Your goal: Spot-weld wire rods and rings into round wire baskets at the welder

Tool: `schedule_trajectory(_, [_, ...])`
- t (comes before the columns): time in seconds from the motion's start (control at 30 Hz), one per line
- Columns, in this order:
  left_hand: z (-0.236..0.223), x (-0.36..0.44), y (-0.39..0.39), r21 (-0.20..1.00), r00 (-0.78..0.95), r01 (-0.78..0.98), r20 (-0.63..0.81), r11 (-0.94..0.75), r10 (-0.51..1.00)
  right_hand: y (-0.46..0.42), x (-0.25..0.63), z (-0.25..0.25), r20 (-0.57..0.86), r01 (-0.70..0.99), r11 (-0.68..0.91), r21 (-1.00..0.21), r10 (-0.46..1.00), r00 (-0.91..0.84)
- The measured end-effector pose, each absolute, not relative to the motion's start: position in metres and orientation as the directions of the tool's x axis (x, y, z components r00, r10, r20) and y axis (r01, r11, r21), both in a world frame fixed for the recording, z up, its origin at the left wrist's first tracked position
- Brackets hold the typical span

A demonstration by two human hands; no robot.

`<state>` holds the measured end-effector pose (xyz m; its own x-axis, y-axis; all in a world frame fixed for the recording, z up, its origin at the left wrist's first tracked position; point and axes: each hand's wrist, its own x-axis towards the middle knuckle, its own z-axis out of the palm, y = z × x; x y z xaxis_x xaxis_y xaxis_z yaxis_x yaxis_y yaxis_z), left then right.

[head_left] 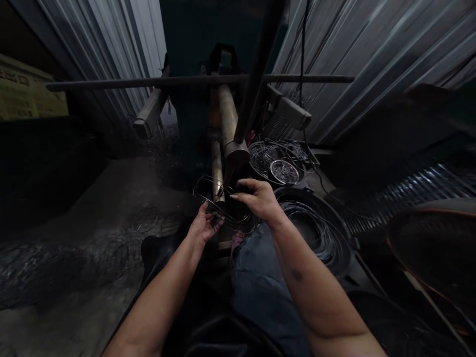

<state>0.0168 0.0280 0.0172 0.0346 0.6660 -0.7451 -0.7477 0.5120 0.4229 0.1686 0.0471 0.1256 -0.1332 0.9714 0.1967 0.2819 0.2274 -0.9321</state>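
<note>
A thin bent wire frame spans the space between my hands, just at the tip of the lower brass-coloured machine arm. My left hand has its thumb and fingers closed on the near left side of the wire, palm turned up. From the right, my right hand pinches the wire with thumb and forefinger, close to the machine's contact point. Above my hands the thicker upper arm ends in a round block. The wire's far details are dark and hard to make out.
A long bar crosses the machine. At right stand a tub with tangled wire pieces and a small round basket, then a black tub holding curved wires. Heaped wire frames lie on the floor at left. A cable hangs down.
</note>
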Motion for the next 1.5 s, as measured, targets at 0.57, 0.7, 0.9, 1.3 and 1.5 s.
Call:
schedule_trajectory(0.57, [-0.001,0.025,-0.009,0.8,-0.215,0.547,0.418,-0.246,0.883,-0.002,0.225,0.079,0.015,0.095,0.022,-0.995,0.997,-0.074])
schedule_trajectory(0.7, [-0.003,0.028,-0.005,0.786,-0.25,0.584,0.412,-0.204,0.876,-0.009,0.225,0.077,0.024,0.141,0.032,-0.989,0.998,-0.058])
schedule_trajectory(0.9, [0.002,0.021,-0.012,0.855,-0.281,0.467,0.387,-0.227,0.878,-0.015,0.212,0.088,0.215,0.32,0.21,-0.924,0.976,-0.021])
schedule_trajectory(1.3, [0.009,0.014,-0.005,0.975,-0.387,0.103,0.223,-0.198,0.895,0.021,0.163,0.115,0.39,0.546,0.354,-0.759,0.919,-0.054])
schedule_trajectory(1.5, [0.015,0.013,-0.003,0.978,-0.383,0.057,0.209,-0.203,0.9,0.024,0.161,0.115,0.387,0.586,0.352,-0.73,0.919,-0.071])
